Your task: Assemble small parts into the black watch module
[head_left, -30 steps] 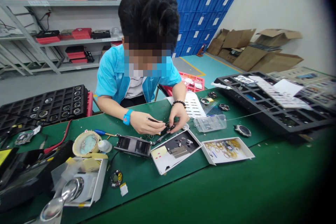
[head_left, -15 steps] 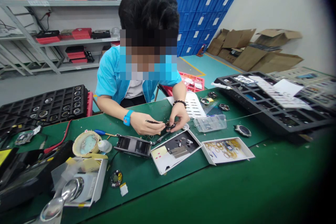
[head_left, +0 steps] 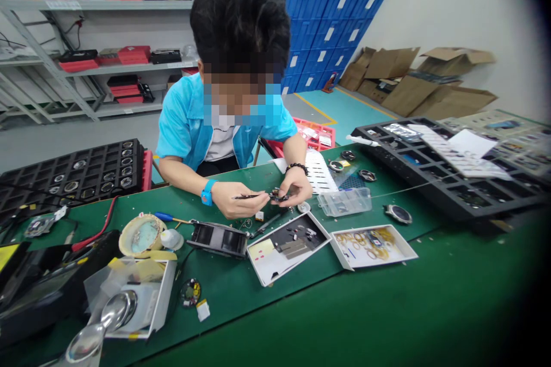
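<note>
Neither my left hand nor my right hand shows in the head view. Across the green bench sits another person [head_left: 181, 126] in a blue shirt, head bent down. That person's hand with the blue wristband [head_left: 239, 199] pinches a thin dark tool, perhaps tweezers [head_left: 245, 196]. The other hand, with the beaded bracelet [head_left: 297, 186], holds a small dark round part [head_left: 279, 196], and the tool's tip is at this part. Just in front of these hands are a small black fan-like unit [head_left: 219, 239] and a white box lid [head_left: 264, 275] with small parts.
Another white tray [head_left: 400, 259] holds yellowish rings. A clear plastic case [head_left: 344, 202] and a watch body [head_left: 398, 214] lie behind it. Black compartment trays [head_left: 430, 183] stand at the right. At near left are a white box [head_left: 161, 309], a round yellowish tub [head_left: 129, 235] and a dark instrument [head_left: 55, 292].
The other person's head has shifted slightly left and down. Their hands have turned a little, with the tool now lying flatter at the dark part. Nothing on the bench has visibly moved.
</note>
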A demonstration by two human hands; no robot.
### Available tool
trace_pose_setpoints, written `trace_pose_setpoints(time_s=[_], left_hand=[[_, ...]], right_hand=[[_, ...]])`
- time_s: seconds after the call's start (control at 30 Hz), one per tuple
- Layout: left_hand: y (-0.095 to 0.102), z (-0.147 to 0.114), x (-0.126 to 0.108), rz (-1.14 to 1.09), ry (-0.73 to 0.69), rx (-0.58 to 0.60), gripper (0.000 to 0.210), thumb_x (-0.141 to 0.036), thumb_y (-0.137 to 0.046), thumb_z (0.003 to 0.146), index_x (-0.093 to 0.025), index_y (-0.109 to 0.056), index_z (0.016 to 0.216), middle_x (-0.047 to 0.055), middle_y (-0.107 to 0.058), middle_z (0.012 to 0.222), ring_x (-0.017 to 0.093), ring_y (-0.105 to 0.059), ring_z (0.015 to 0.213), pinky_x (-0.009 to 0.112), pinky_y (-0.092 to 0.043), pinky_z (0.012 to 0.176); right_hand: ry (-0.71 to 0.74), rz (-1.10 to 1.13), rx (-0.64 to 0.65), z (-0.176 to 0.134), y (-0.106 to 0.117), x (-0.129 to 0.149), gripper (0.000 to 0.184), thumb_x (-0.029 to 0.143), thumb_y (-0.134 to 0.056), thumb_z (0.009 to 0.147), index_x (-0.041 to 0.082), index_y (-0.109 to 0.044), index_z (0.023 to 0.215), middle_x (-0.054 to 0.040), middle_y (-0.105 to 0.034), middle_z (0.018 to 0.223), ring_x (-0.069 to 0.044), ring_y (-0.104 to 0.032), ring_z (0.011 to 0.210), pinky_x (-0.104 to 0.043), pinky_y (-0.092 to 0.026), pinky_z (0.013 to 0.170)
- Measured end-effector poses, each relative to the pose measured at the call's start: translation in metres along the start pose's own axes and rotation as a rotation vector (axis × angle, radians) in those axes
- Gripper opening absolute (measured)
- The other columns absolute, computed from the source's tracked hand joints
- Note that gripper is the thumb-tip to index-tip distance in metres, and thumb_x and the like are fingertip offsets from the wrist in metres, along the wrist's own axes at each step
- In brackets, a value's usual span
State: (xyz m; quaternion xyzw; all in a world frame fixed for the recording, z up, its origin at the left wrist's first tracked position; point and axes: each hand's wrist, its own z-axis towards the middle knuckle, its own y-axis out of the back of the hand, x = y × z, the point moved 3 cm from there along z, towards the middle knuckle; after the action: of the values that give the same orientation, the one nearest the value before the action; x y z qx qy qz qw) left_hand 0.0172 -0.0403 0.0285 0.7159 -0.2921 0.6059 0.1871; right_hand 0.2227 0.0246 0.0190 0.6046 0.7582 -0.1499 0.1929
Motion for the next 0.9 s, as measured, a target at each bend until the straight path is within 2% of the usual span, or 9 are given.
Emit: trace_pose_setpoints(time_s=[0.13, 0.27, 0.4, 0.53, 0.63, 0.73, 0.8, 0.9], left_hand=[[0.002, -0.001, 0.006, -0.037, 0.083, 0.006, 0.023, -0.023, -0.072, 0.095, -0.006, -0.072, 0.11, 0.019, -0.074, 0.114, 0.016, -0.075, 0.107, 0.027, -0.062, 0.098], [0.003, -0.001, 0.007, -0.055, 0.081, 0.024, 0.021, -0.022, -0.071, 0.095, -0.008, -0.072, 0.11, 0.016, -0.074, 0.113, 0.014, -0.075, 0.105, 0.025, -0.061, 0.096], [0.003, -0.002, 0.007, -0.057, 0.092, 0.042, 0.024, -0.023, -0.074, 0.093, -0.008, -0.072, 0.111, 0.015, -0.074, 0.114, 0.014, -0.074, 0.106, 0.024, -0.06, 0.098], [0.002, -0.002, 0.006, -0.02, 0.078, 0.04, 0.024, -0.024, -0.072, 0.094, -0.008, -0.071, 0.112, 0.016, -0.073, 0.115, 0.014, -0.074, 0.108, 0.026, -0.06, 0.1], [0.001, -0.001, 0.006, 0.086, -0.002, 0.045, 0.024, -0.024, -0.07, 0.095, -0.006, -0.07, 0.111, 0.017, -0.074, 0.112, 0.015, -0.075, 0.105, 0.031, -0.061, 0.098], [0.0, 0.001, 0.006, 0.222, -0.164, 0.073, 0.035, -0.025, -0.049, 0.102, 0.004, -0.066, 0.111, 0.016, -0.074, 0.106, 0.014, -0.076, 0.103, 0.038, -0.061, 0.093], [-0.001, 0.002, 0.006, 0.275, -0.275, 0.082, 0.041, -0.022, -0.038, 0.103, 0.008, -0.064, 0.11, 0.016, -0.073, 0.105, 0.013, -0.076, 0.102, 0.036, -0.06, 0.089], [-0.001, 0.002, 0.007, 0.265, -0.321, 0.075, 0.026, -0.017, -0.054, 0.101, 0.004, -0.067, 0.11, 0.019, -0.074, 0.104, 0.015, -0.076, 0.099, 0.028, -0.063, 0.088]], right_hand=[[0.058, 0.024, -0.028, -0.006, -0.004, -0.006, 0.014, 0.006, -0.067, 0.086, -0.007, -0.066, 0.09, -0.0124, -0.067, 0.079, -0.009, -0.071, 0.08, -0.006, -0.045, 0.08], [0.087, 0.043, -0.032, -0.007, -0.006, -0.007, 0.016, 0.01, -0.069, 0.086, -0.006, -0.067, 0.085, -0.0111, -0.067, 0.078, -0.004, -0.071, 0.079, -0.001, -0.043, 0.079], [0.109, 0.039, 0.054, 0.0, 0.002, 0.0, 0.017, 0.012, -0.069, 0.087, -0.005, -0.069, 0.086, -0.011, -0.067, 0.08, -0.003, -0.072, 0.084, -0.002, -0.044, 0.082], [0.111, -0.024, 0.185, 0.007, 0.014, 0.011, 0.014, 0.005, -0.071, 0.082, -0.002, -0.073, 0.093, -0.0108, -0.07, 0.089, -0.002, -0.072, 0.093, -0.005, -0.046, 0.089], [0.151, -0.076, 0.224, 0.01, 0.019, 0.017, 0.016, 0.003, -0.069, 0.082, -0.001, -0.074, 0.097, -0.011, -0.071, 0.093, 0.0, -0.071, 0.099, -0.005, -0.046, 0.095], [0.242, -0.11, 0.228, 0.011, 0.02, 0.018, 0.015, 0.005, -0.069, 0.084, -0.001, -0.074, 0.096, -0.0102, -0.071, 0.093, 0.001, -0.07, 0.101, -0.006, -0.046, 0.098], [0.297, -0.131, 0.226, 0.01, 0.019, 0.017, 0.015, 0.007, -0.068, 0.086, -0.001, -0.074, 0.097, -0.0098, -0.071, 0.093, 0.002, -0.07, 0.102, -0.007, -0.046, 0.099], [0.342, -0.171, 0.219, 0.009, 0.019, 0.017, 0.016, 0.009, -0.065, 0.089, 0.0, -0.074, 0.098, -0.009, -0.071, 0.094, 0.001, -0.07, 0.102, -0.008, -0.048, 0.099]])
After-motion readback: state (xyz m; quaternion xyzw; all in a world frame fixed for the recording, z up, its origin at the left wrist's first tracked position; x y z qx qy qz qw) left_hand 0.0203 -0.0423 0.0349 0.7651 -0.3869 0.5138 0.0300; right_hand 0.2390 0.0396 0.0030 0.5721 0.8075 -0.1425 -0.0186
